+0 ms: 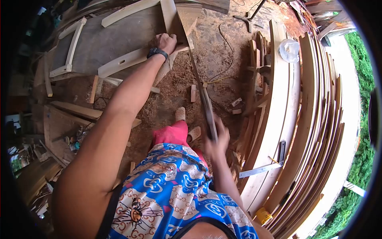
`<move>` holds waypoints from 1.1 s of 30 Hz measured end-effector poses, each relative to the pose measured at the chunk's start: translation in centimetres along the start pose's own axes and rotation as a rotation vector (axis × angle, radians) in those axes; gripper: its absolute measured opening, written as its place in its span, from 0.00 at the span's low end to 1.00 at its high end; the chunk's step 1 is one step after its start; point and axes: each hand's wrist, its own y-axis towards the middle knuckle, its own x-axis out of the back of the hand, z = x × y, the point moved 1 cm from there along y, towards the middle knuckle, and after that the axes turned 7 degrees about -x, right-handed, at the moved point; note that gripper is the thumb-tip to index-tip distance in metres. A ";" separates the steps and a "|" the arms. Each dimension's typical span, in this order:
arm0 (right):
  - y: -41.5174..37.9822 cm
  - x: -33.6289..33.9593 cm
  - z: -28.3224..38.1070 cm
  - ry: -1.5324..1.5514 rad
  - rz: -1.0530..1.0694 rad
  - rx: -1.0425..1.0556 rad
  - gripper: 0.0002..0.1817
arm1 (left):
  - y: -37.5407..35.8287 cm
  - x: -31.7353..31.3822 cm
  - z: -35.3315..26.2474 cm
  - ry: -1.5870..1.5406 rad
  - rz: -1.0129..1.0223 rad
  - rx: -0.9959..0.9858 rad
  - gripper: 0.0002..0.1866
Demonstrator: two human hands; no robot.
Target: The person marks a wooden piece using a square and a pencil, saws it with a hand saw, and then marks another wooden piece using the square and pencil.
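Note:
A long hand saw [195,71] runs from the wooden frame down toward my body, its blade beside the end of a pale slotted board [123,63]. My right hand [217,137], blurred by motion, is closed around the saw's handle end. On the far end of the slotted board rests my left hand [166,43], its fingers curled down over the wood, with a dark watch [157,52] on the wrist. A wide pale board [170,18] meets the blade's far end.
Long planks [262,131] are stacked at the right, bearing a metal square [260,170], a clear plastic bag [289,50] and a yellow tape [264,215]. Sawdust and wood offcuts [193,93] lie around my feet. A cable [227,40] crosses the floor.

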 end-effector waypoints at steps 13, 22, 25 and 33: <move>-1.4 -1.8 -1.3 0.090 0.061 0.036 0.31 | -1.0 -0.6 0.0 -0.187 -0.274 -0.200 0.21; -5.5 0.6 -1.8 0.026 0.211 0.018 0.45 | -1.2 -0.2 1.4 0.017 -0.015 -0.343 0.33; -5.4 1.1 -1.1 -0.010 0.276 -0.109 0.46 | -3.2 1.4 3.5 0.153 0.025 -0.605 0.37; -3.9 1.0 -0.7 0.055 0.112 -0.060 0.41 | -3.6 -0.6 3.9 0.186 -0.112 -0.638 0.40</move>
